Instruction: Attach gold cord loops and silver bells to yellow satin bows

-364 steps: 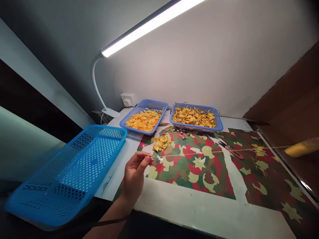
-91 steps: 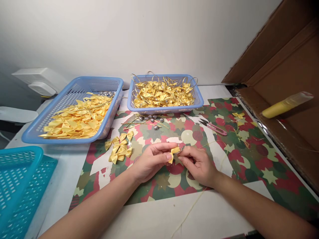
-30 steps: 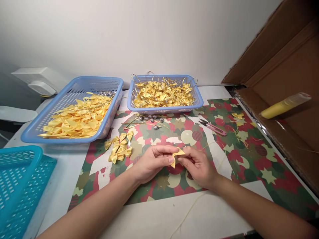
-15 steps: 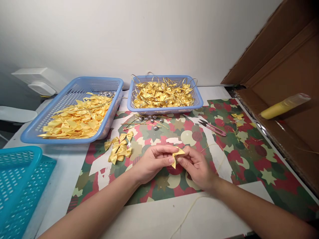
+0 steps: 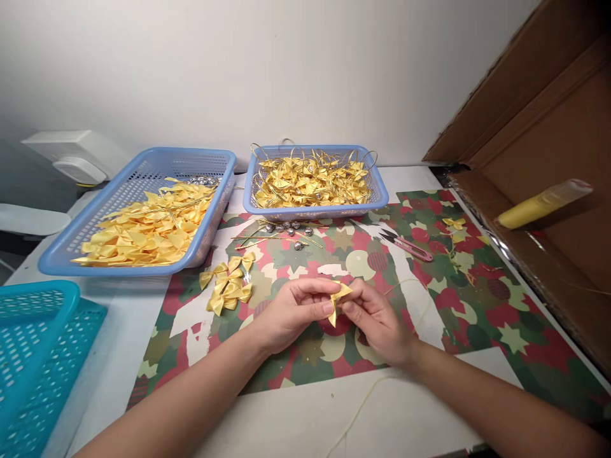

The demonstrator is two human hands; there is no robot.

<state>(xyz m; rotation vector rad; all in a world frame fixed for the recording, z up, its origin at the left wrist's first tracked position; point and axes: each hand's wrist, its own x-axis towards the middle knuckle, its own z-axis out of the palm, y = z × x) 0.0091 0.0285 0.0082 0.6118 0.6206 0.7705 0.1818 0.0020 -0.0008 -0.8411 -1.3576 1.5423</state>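
My left hand (image 5: 298, 312) pinches a yellow satin ribbon bow (image 5: 340, 294) between thumb and fingers above the patterned paper. Close against the bow's right side, the thumb and fingers of my right hand (image 5: 379, 318) are pressed together; what they grip is too small to make out. A pale yellow thread (image 5: 363, 402) trails beneath my right wrist toward the front edge, and a loop of it lies right of that hand. Several loose yellow bows (image 5: 229, 286) form a small pile left of my left hand.
Behind my hands lie silver bells (image 5: 298, 245), gold cords (image 5: 258, 239) and pink-handled thread snips (image 5: 408, 247). A blue basket (image 5: 315, 212) holds bows with gold loops; another blue basket (image 5: 143, 270) holds more bows. A teal basket (image 5: 71, 356) stands front left, a cardboard box (image 5: 539, 127) right.
The bow has tilted very slightly in my left fingers. Both hands stay almost in the same place, and the surrounding things have not moved.
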